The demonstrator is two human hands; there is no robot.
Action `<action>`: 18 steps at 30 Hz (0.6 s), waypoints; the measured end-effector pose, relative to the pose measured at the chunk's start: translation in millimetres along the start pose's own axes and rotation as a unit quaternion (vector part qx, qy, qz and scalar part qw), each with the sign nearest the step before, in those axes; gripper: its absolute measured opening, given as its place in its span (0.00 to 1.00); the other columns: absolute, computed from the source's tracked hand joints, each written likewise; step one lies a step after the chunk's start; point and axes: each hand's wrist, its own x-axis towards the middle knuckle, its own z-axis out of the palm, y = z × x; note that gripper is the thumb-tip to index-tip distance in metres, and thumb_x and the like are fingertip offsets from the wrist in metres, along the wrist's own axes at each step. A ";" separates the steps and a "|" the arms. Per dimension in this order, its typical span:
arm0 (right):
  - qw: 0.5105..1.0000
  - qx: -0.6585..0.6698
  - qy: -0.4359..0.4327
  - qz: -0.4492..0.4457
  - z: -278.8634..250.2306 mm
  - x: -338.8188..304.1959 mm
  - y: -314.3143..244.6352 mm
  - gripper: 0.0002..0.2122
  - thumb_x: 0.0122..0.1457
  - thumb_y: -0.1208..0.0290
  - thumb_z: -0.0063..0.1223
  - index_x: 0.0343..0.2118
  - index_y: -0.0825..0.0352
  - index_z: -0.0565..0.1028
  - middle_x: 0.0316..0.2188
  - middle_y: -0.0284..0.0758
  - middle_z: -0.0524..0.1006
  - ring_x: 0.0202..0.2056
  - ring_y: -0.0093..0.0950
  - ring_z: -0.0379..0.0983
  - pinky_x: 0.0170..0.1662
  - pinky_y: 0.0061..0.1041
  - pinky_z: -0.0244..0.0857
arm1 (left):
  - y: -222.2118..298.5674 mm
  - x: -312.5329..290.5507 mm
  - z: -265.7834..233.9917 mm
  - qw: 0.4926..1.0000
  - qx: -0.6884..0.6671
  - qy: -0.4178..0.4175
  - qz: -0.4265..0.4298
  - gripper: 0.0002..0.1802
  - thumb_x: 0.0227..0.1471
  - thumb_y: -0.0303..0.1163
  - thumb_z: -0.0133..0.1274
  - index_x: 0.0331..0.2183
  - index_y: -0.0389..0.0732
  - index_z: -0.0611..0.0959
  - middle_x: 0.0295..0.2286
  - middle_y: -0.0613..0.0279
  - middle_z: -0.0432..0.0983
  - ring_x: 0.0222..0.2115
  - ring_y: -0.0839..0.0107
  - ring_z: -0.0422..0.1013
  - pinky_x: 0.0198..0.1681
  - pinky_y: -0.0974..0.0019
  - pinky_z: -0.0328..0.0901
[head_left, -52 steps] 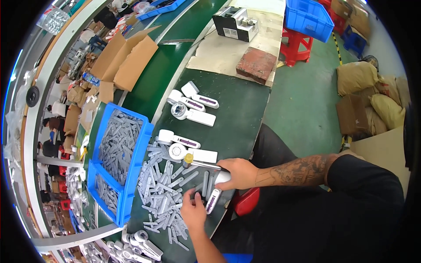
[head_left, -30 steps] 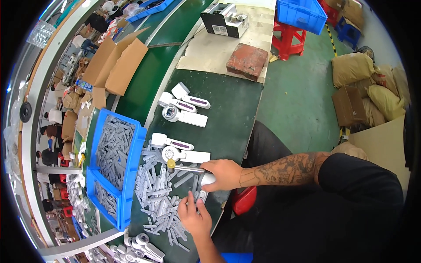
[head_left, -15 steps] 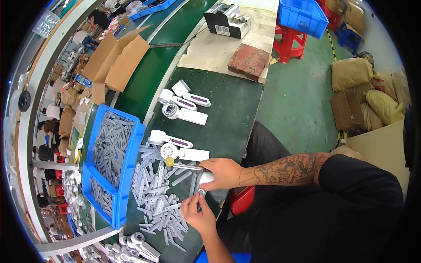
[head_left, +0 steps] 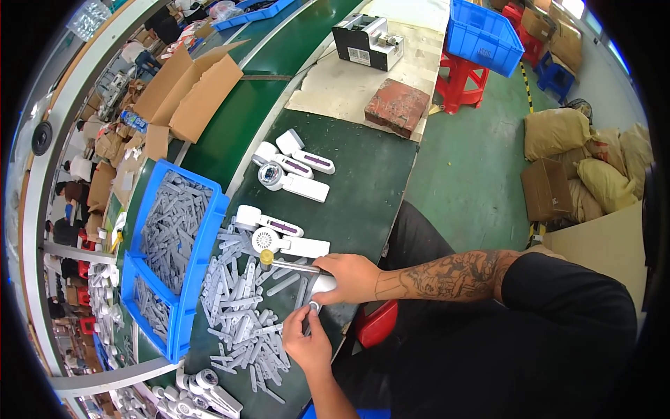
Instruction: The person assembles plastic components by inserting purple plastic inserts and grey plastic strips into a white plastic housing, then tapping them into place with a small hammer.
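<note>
My right hand (head_left: 351, 277) is closed around a small hammer (head_left: 296, 266) with a yellow round head and a silver shaft pointing left. The same hand also grips a white rounded device (head_left: 322, 285) below the shaft. My left hand (head_left: 308, 343) is closed, thumb and fingertips pinching at the device's near end, where a small round white piece shows. What else those fingers cover is partly hidden. Just left of both hands, many loose grey plastic strips (head_left: 241, 307) lie heaped on the green bench (head_left: 356, 157). White handheld fans (head_left: 307, 247) rest beyond the hammer.
A blue divided bin (head_left: 222, 209) full of grey strips stands at the left. More white fans (head_left: 307, 187) lie farther up the bench, below a reddish block (head_left: 398, 105) and a black-and-silver machine (head_left: 368, 42). An open carton (head_left: 202, 98) sits beyond the conveyor. A red stool (head_left: 377, 322) is near my legs.
The view has shifted slightly, so the bench things sit a little differently in the picture. Both hands keep their hold on the device, and the hammer stays in my right hand.
</note>
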 end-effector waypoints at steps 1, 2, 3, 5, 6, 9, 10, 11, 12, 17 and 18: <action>1.000 -0.001 -0.001 0.000 -0.3 -0.1 0.3 0.29 0.50 0.51 0.71 0.49 0.68 0.78 0.40 0.48 0.81 0.41 0.49 0.81 0.45 0.42 0.77 | 0.1 0.3 0.6 1.000 0.018 0.002 0.013 0.07 0.57 0.20 0.63 0.39 0.31 0.88 0.38 0.52 0.84 0.37 0.62 0.80 0.43 0.63 0.74; 1.000 0.003 0.003 -0.003 -0.7 -0.2 0.7 0.29 0.50 0.51 0.71 0.50 0.68 0.78 0.40 0.48 0.81 0.41 0.48 0.81 0.45 0.42 0.77 | 0.5 0.5 0.3 1.000 0.018 0.002 0.013 0.07 0.57 0.20 0.63 0.39 0.31 0.88 0.38 0.52 0.84 0.37 0.62 0.80 0.43 0.63 0.74; 1.000 0.006 0.006 -0.005 -1.1 -0.5 1.3 0.29 0.50 0.51 0.71 0.50 0.68 0.78 0.40 0.48 0.81 0.41 0.48 0.81 0.45 0.42 0.77 | 1.1 1.0 -0.6 1.000 0.004 -0.007 0.009 0.06 0.57 0.20 0.63 0.39 0.31 0.88 0.38 0.52 0.84 0.37 0.62 0.80 0.43 0.63 0.74; 1.000 -0.002 0.006 -0.006 -1.8 -1.0 2.1 0.30 0.50 0.51 0.71 0.50 0.67 0.78 0.40 0.47 0.81 0.41 0.48 0.81 0.45 0.41 0.77 | 0.1 3.2 -2.4 1.000 -0.011 -0.016 0.008 0.06 0.57 0.20 0.64 0.38 0.30 0.88 0.38 0.52 0.84 0.37 0.62 0.80 0.43 0.63 0.74; 1.000 -0.010 0.006 -0.006 -2.5 -1.8 2.4 0.30 0.50 0.51 0.71 0.51 0.67 0.78 0.40 0.46 0.81 0.41 0.48 0.81 0.46 0.41 0.77 | -2.2 3.7 -3.1 1.000 -0.017 -0.025 0.006 0.06 0.57 0.21 0.64 0.38 0.30 0.87 0.38 0.52 0.84 0.38 0.63 0.80 0.43 0.64 0.74; 0.998 -0.014 0.042 -0.055 -6.4 -5.0 -1.8 0.24 0.57 0.55 0.68 0.52 0.64 0.78 0.40 0.44 0.81 0.40 0.45 0.82 0.43 0.40 0.78 | -8.2 3.0 -3.9 0.999 -0.030 -0.037 -0.004 0.06 0.57 0.22 0.65 0.38 0.30 0.87 0.38 0.52 0.84 0.38 0.65 0.80 0.43 0.64 0.74; 0.998 -0.013 0.040 -0.056 -11.1 -7.7 -5.3 0.24 0.57 0.55 0.68 0.52 0.64 0.78 0.40 0.44 0.81 0.40 0.45 0.82 0.43 0.40 0.78 | -11.1 2.3 -4.8 0.998 -0.034 -0.041 -0.015 0.07 0.57 0.22 0.66 0.38 0.30 0.87 0.37 0.52 0.84 0.38 0.66 0.80 0.44 0.65 0.74; 0.997 -0.024 0.034 -0.069 -19.6 -12.0 -10.0 0.21 0.61 0.58 0.65 0.55 0.62 0.78 0.38 0.41 0.81 0.37 0.43 0.82 0.40 0.38 0.78 | -15.5 2.0 -5.0 0.999 -0.034 -0.040 -0.016 0.07 0.57 0.22 0.66 0.38 0.30 0.87 0.37 0.52 0.84 0.38 0.66 0.80 0.44 0.65 0.74; 0.996 -0.034 0.028 -0.082 -28.7 -16.5 -13.7 0.19 0.65 0.61 0.61 0.57 0.60 0.78 0.37 0.39 0.81 0.35 0.41 0.82 0.38 0.37 0.78 | -20.2 1.3 -4.4 0.999 -0.042 -0.027 -0.019 0.07 0.55 0.23 0.67 0.37 0.32 0.87 0.36 0.51 0.85 0.36 0.63 0.81 0.42 0.63 0.75; 0.974 -0.159 -0.088 -0.138 -80.1 -44.8 -16.8 0.21 0.68 0.63 0.56 0.64 0.53 0.74 0.33 0.31 0.81 0.27 0.38 0.81 0.28 0.36 0.76 | -25.3 1.4 -4.4 0.994 -0.077 -0.032 -0.074 0.09 0.53 0.24 0.70 0.37 0.33 0.88 0.33 0.51 0.86 0.34 0.64 0.82 0.41 0.64 0.75; 0.970 -0.172 -0.107 -0.134 -85.3 -48.3 -21.0 0.22 0.68 0.64 0.56 0.65 0.52 0.74 0.32 0.32 0.80 0.27 0.36 0.81 0.27 0.35 0.75 | -26.7 0.8 -5.8 0.992 -0.086 -0.029 -0.086 0.09 0.53 0.24 0.71 0.37 0.33 0.88 0.33 0.52 0.86 0.34 0.66 0.82 0.41 0.64 0.74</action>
